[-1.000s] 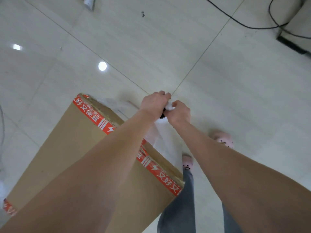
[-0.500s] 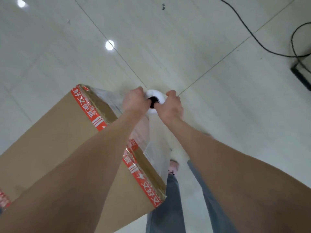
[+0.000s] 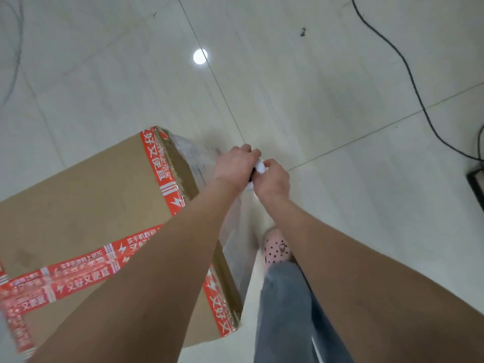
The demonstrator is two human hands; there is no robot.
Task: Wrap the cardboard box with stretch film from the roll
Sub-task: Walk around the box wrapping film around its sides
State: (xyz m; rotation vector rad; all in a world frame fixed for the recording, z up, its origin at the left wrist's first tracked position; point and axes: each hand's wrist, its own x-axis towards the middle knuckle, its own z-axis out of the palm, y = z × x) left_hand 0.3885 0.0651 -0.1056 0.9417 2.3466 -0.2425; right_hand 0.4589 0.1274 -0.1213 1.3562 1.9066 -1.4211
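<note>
While stretch film [image 3: 237,226] hugs the cardboard box [image 3: 91,195], I see left hand [image 3: 233,167] and right hand [image 3: 273,182] clutching the roll [image 3: 260,166].

1. One head-worn camera looked forward and steeply down along the person's outstretched forearms [image 3: 157,271].
2. It sat close above the cardboard box [image 3: 78,205]; left hand [image 3: 233,166] and right hand [image 3: 272,182] fell mid-frame, tiled floor [image 3: 340,74] beyond.
</note>
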